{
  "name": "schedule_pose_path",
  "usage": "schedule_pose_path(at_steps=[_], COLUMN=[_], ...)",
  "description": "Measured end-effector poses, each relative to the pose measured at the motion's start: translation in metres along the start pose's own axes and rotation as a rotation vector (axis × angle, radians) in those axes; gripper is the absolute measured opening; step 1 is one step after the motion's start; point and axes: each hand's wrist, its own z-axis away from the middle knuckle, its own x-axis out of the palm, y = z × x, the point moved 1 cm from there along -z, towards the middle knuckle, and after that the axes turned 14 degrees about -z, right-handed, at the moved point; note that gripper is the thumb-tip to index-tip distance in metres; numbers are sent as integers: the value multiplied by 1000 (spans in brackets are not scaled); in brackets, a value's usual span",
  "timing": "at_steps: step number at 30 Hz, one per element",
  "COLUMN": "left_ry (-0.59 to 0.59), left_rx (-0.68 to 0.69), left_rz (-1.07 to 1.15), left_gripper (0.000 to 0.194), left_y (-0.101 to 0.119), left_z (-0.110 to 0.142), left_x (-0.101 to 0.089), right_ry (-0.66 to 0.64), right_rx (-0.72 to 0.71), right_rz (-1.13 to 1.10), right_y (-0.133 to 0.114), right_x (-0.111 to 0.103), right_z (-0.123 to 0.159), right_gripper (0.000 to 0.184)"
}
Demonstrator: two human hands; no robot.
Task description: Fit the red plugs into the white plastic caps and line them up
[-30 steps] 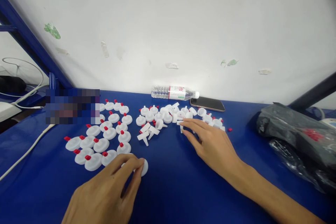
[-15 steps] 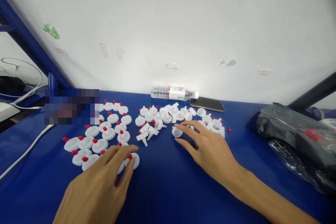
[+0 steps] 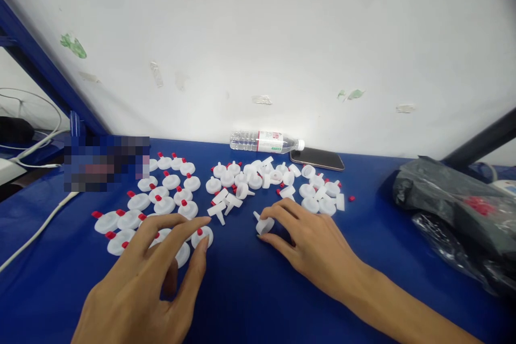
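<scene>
Between the thumb and fingers of my right hand [image 3: 310,236] is a white nozzle cap [image 3: 265,224], its spout tilted toward the upper left. My left hand [image 3: 157,274] is open, thumb and index finger apart, beside a white cap with a red tip [image 3: 202,237] that stands on the table. Several more red-tipped white caps [image 3: 139,202] are spread around and partly behind my left hand. In the middle lies a pile of white nozzle caps [image 3: 255,180] without red tips, with small red tips [image 3: 352,198] scattered among and beside them.
A clear plastic bottle [image 3: 270,142] lies against the white wall, next to a dark phone [image 3: 317,158]. On the right a black plastic bag [image 3: 443,220] takes up the blue table [image 3: 250,301]. A white cable [image 3: 40,231] runs along the left.
My right hand has closed on a nozzle cap and drawn it slightly toward me and left, tipping it. The fingers of my left hand have spread away from the red-tipped cap.
</scene>
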Motion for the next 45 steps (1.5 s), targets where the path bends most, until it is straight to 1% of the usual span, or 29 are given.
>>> schedule_pose_path(at_steps=[2, 4, 7, 10, 12, 14, 18, 19, 22, 24, 26, 27, 29, 30, 31, 33, 35, 37, 39, 41, 42, 45], left_ry=[40, 51, -21, -102, -131, -166, -218, -233, -271, -281, -277, -270, -231, -214, -199, -194, -214, -224, -220, -208, -206, -198], left_rx=[31, 97, 217, 286, 293, 289, 274, 269, 232, 209, 195, 186, 170, 167, 169, 185, 212, 235, 250, 260, 263, 272], left_rz=[65, 123, 160, 188, 211, 223, 250, 263, 299, 315, 330, 334, 338, 329, 318, 302, 305, 308, 287, 266, 261, 264], left_gripper=[21, 19, 24, 33, 34, 29, 24, 23, 18, 16, 17, 18, 18, 19, 19, 20, 21, 22, 22, 22, 22, 24], left_y=[4, 9, 18, 28, 32, 35, 34, 34, 32, 31, 31, 31, 31, 31, 31, 31, 32, 32, 32, 33, 33, 33], left_z=[1, 4, 13, 21, 23, 24, 24, 24, 25, 25, 25, 25, 24, 24, 23, 23, 24, 25, 26, 26, 26, 26], left_x=[-2, 0, 10, 23, 29, 32, 34, 35, 35, 35, 36, 36, 37, 37, 37, 37, 38, 38, 38, 39, 39, 40], right_ry=[-5, -16, -45, -95, -124, -148, -244, -274, -345, -361, -334, -298, -195, -148, -118, -133, -202, -250, -256, -233, -205, -78], right_rx=[-3, -10, -39, -69, -83, -87, -53, -48, -51, -63, -76, -74, -39, -1, 40, 101, 104, 67, 42, 55, 78, 162], right_rz=[6, 6, -12, -37, -64, -99, -137, -144, -185, -223, -247, -253, -221, -168, -92, 86, 216, 275, 299, 270, 221, -70], right_y=[0, 0, -2, -5, -8, -11, -14, -14, -14, -14, -14, -14, -11, -8, -6, 0, 3, 4, 3, 2, 2, 0], right_x=[0, 0, 0, 1, 2, 3, 3, 3, -3, -9, -15, -18, -21, -21, -20, -16, -11, -7, -4, -4, -4, -7], right_z=[0, 1, 3, 5, 6, 7, 8, 7, 6, 6, 5, 4, 1, 0, -2, -6, -8, -8, -7, -6, -6, -7], right_gripper=[25, 24, 21, 17, 14, 17, 35, 37, 33, 38, 46, 44, 28, 23, 23, 29, 33, 33, 30, 29, 29, 24])
